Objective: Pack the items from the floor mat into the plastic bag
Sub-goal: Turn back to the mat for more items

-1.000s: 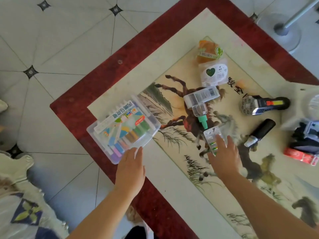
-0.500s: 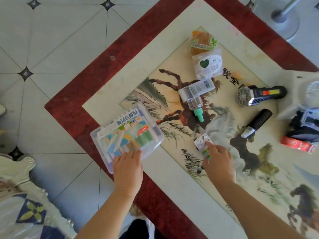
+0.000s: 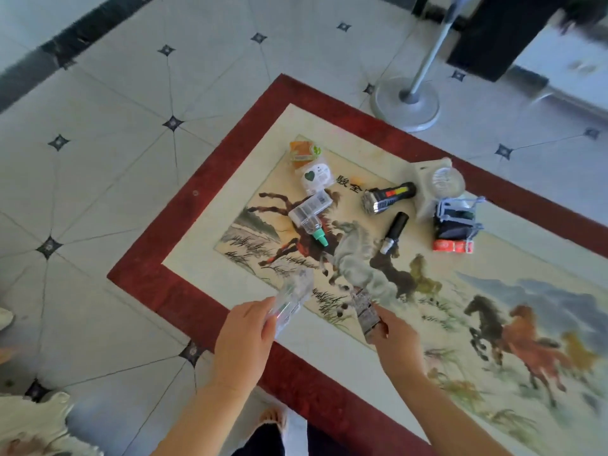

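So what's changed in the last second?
The left hand has gripped the clear marker case and lifted it off the mat, tilted on edge. The right hand has picked up the small clear packet. The flashlight and dropper bottle lie as before.

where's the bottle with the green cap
Head view: the green-capped bottle lies on the floor mat, left of centre, just below the barcoded clear box, black tube to its right.

The mat point(image 3: 210, 245) has a dark-red border, a cream band and painted horses — brown, white, black. The floor point(image 3: 115, 166) shows pale tiles with dark star insets — the torch point(image 3: 388, 197) black.
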`<action>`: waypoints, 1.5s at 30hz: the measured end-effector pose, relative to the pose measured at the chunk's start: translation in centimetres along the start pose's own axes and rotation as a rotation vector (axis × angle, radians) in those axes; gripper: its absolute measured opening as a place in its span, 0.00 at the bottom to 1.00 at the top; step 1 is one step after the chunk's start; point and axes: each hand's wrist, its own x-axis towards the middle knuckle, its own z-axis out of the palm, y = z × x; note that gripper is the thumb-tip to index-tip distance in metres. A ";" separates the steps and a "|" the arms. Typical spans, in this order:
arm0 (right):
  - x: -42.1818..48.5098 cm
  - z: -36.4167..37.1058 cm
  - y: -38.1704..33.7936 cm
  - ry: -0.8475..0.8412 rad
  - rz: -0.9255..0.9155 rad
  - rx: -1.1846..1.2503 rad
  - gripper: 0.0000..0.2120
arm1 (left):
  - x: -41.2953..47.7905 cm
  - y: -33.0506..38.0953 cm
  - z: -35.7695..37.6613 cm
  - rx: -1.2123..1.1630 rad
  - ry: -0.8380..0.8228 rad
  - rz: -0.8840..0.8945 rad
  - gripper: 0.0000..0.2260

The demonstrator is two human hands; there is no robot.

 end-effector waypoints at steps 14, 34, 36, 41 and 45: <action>-29.8 -8.1 14.6 0.682 0.423 0.290 0.19 | -13.5 21.4 0.2 -0.183 -0.277 0.696 0.14; -73.0 1.3 45.1 1.343 1.207 0.708 0.15 | -67.3 46.3 14.9 -0.248 -1.047 1.440 0.10; -75.7 3.3 46.4 1.362 1.320 0.750 0.15 | -71.7 46.6 15.4 -0.216 -1.148 1.497 0.10; -80.7 7.1 48.0 1.410 1.632 0.865 0.16 | -80.2 46.8 16.8 -0.100 -1.400 1.634 0.10; -83.3 10.3 50.8 1.409 1.869 1.025 0.12 | -84.9 46.9 18.2 0.037 -1.601 1.708 0.09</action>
